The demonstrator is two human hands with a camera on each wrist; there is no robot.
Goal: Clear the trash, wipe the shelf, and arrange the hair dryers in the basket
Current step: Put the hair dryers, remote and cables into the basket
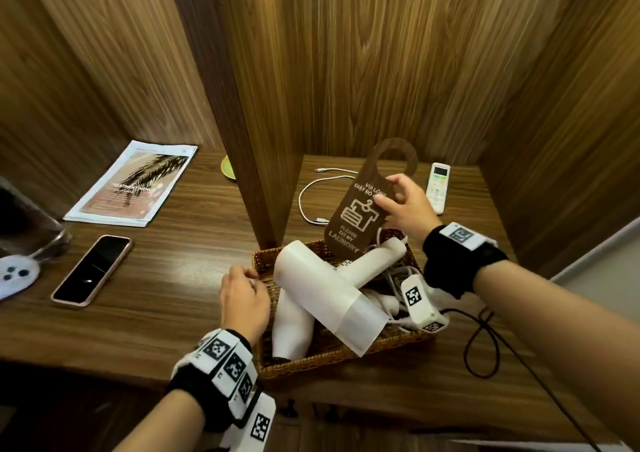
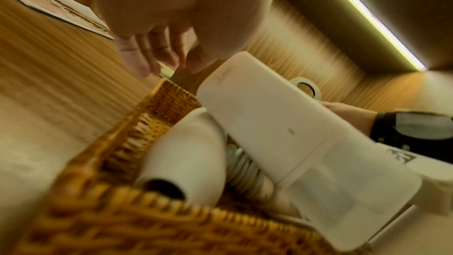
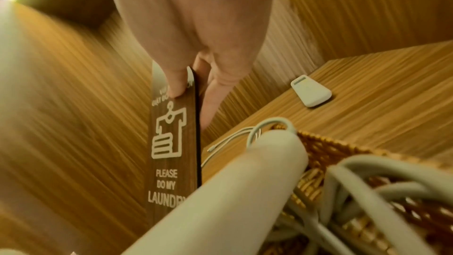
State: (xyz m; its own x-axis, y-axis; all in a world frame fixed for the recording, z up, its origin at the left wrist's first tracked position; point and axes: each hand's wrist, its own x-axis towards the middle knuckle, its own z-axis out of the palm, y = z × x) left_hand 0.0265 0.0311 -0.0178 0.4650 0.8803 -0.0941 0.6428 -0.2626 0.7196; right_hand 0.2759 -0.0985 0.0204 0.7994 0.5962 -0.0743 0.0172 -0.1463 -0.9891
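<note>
A wicker basket (image 1: 332, 358) (image 2: 137, 226) (image 3: 326, 143) sits on the wooden shelf and holds two white hair dryers with their coiled cords. The larger dryer (image 1: 322, 292) (image 2: 282, 133) lies across the top, and the second dryer (image 1: 294, 327) (image 2: 191, 154) lies under it at the left. My right hand (image 1: 388, 192) (image 3: 193, 92) pinches a brown "please do my laundry" door hanger (image 1: 360, 209) (image 3: 171, 152), upright above the basket's far rim. My left hand (image 1: 251, 276) (image 2: 159, 59) hovers at the basket's left far corner, fingers loosely curled and holding nothing.
Behind the basket lie a white charging cable (image 1: 311, 192) and a white remote (image 1: 438, 188) (image 3: 311, 90). A wooden divider (image 1: 249, 140) splits the shelf. Left of it are a phone (image 1: 91, 268), a brochure (image 1: 135, 185) and a yellow dish (image 1: 228, 167). A black cord (image 1: 481, 344) loops at the right.
</note>
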